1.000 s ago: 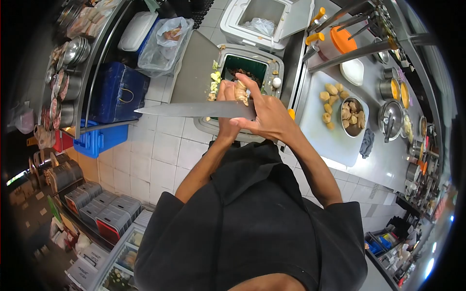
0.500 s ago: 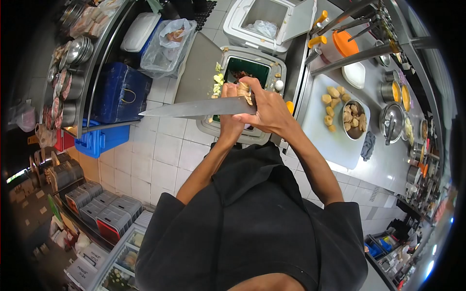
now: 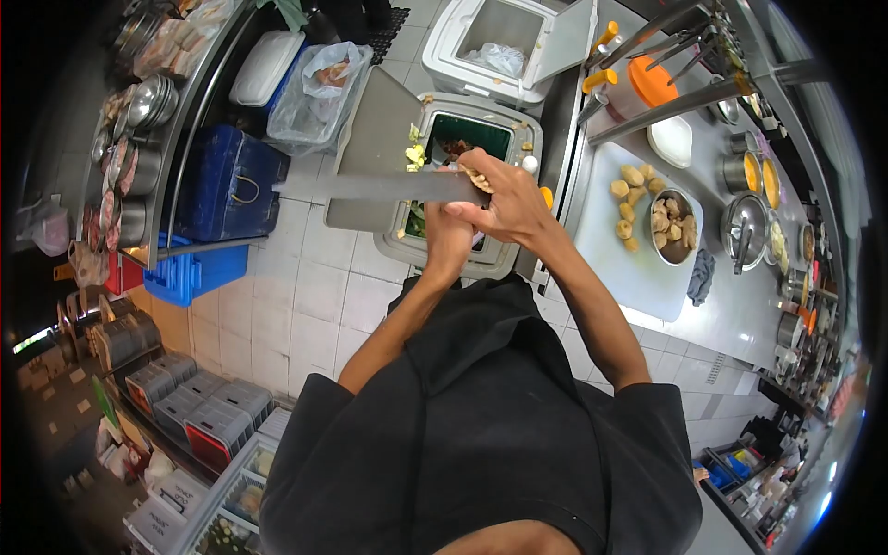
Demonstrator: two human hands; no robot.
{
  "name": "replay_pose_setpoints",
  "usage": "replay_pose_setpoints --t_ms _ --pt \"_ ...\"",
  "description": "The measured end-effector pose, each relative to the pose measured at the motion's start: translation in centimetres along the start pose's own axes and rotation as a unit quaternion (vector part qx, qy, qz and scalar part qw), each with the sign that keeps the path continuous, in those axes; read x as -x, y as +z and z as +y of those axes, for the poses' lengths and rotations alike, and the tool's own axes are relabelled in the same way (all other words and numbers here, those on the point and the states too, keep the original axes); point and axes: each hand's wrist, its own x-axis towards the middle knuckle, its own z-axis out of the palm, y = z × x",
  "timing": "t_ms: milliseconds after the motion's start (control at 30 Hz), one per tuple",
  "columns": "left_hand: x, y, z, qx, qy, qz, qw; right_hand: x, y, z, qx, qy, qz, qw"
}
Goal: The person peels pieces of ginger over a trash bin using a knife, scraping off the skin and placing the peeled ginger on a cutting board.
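My right hand (image 3: 518,203) is closed round a large knife near its heel, and the handle is hidden in the palm. The knife's wide blade (image 3: 370,187) points left, blurred by motion. My left hand (image 3: 448,242) is closed beneath the blade, gripping a piece of ginger (image 3: 475,178). Only part of that ginger shows, between the hands at the blade's heel. Both hands are above the open grey waste bin (image 3: 532,120), which has dark scraps and greens inside.
Pale scraps (image 3: 414,154) lie on the bin's open lid (image 3: 375,120). To the right, a white cutting board (image 3: 606,268) bears several peeled ginger pieces (image 3: 627,213) and a metal bowl (image 3: 668,261) of knobbly ginger. A white bin (image 3: 444,69) stands beyond; a blue container (image 3: 227,176) sits left.
The blade has shifted slightly up and is now blurred. My left hand has turned a little under it, and less of the ginger shows.
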Motion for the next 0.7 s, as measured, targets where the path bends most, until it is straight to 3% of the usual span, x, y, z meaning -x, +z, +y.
replay_pose_setpoints --t_ms 67,100,133,167,200,233,267,333,400,467,567,633,667,700 --pt "0.1 -0.1 -0.4 0.079 -0.108 0.012 0.991 -0.2 0.0 0.0 -0.027 0.030 0.000 0.999" --pt "0.2 0.6 1.0 0.103 -0.079 0.029 0.991 -0.5 -0.3 0.0 -0.028 0.031 0.000 0.999" --pt "0.1 0.7 1.9 0.102 -0.079 0.030 0.991 -1.1 -0.9 -0.2 -0.072 0.111 -0.034 0.991" --pt "0.2 0.8 2.5 0.157 -0.137 -0.004 0.978 -1.4 -1.3 -0.2 -0.116 0.192 -0.070 0.972" --pt "0.4 0.7 2.8 0.212 -0.193 -0.036 0.957 -1.3 -1.3 -0.1 -0.116 0.191 -0.072 0.972" --pt "0.0 -0.1 2.3 0.235 -0.210 -0.090 0.945 -1.5 -1.3 0.4 -0.105 0.225 -0.050 0.967" --pt "-0.3 -0.6 2.3 0.235 -0.209 -0.088 0.945 -1.5 -1.2 0.6 -0.095 0.261 -0.027 0.960" --pt "-0.5 -1.2 2.6 0.286 -0.233 -0.140 0.919 -1.7 -1.7 0.3 -0.090 0.266 -0.008 0.960" --pt "-0.3 -1.1 2.8 0.278 -0.237 -0.125 0.922 -1.8 -2.0 0.0 -0.035 0.339 -0.013 0.940" --pt "-0.5 -1.4 3.0 0.345 -0.283 -0.094 0.890 -1.7 -1.8 -0.1 0.004 0.333 -0.009 0.943" --pt "-1.0 -2.4 1.3 0.391 -0.276 -0.127 0.869 -1.0 -1.8 -1.1 -0.025 0.319 -0.030 0.947" --pt "-1.2 -3.3 0.8 0.414 -0.267 -0.177 0.852 0.0 -1.3 -1.9 -0.008 0.194 -0.002 0.981" --pt "-1.1 -2.8 0.5 0.414 -0.266 -0.175 0.853 0.5 -1.3 -2.6 -0.009 0.193 -0.004 0.981" --pt "-0.8 -1.4 1.9 0.383 -0.279 -0.062 0.878 0.8 -1.7 -4.0 -0.008 0.179 -0.048 0.983"
